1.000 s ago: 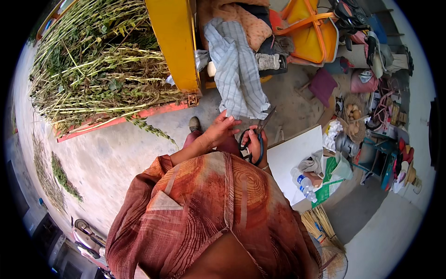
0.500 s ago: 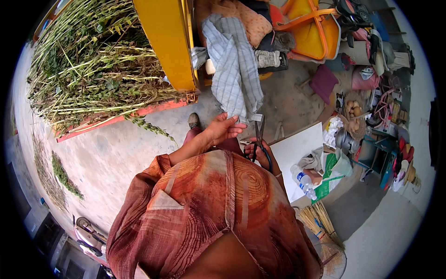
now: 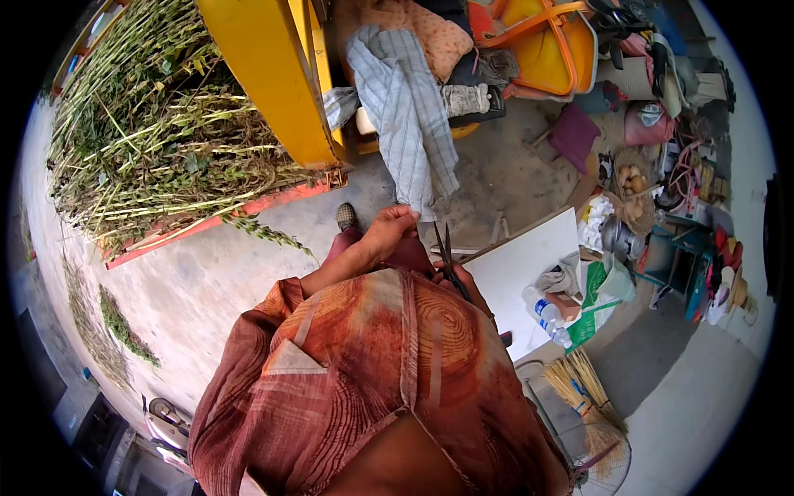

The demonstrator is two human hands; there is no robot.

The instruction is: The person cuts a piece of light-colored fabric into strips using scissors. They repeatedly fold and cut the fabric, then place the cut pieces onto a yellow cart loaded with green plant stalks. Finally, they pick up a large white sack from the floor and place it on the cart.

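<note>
A light blue-grey checked garment (image 3: 401,107) hangs down from a heap of clothes, creased and hanging in two long folds. My left hand (image 3: 387,233) pinches its lower end between thumb and fingers. Dark-handled scissors (image 3: 444,248) are in my right hand (image 3: 465,283), close to the right of my left hand. Their blades point away from me and stand a little apart, with nothing visible between them. My right fingers are partly hidden by the handles and my patterned shirt.
A yellow metal frame (image 3: 273,74) and cut plant stalks (image 3: 165,157) on a red-edged bed stand at left. The clothes heap (image 3: 442,41) lies ahead, beside an orange-yellow chair (image 3: 546,50). On the right, a white board (image 3: 517,273) carries a plastic bottle (image 3: 546,318). Brooms (image 3: 587,388) lean nearby.
My left hand has closed into a tighter pinch on the garment's end. The scissors have drawn back and turned, their blades closer together; the small white piece by their tips is out of sight.
</note>
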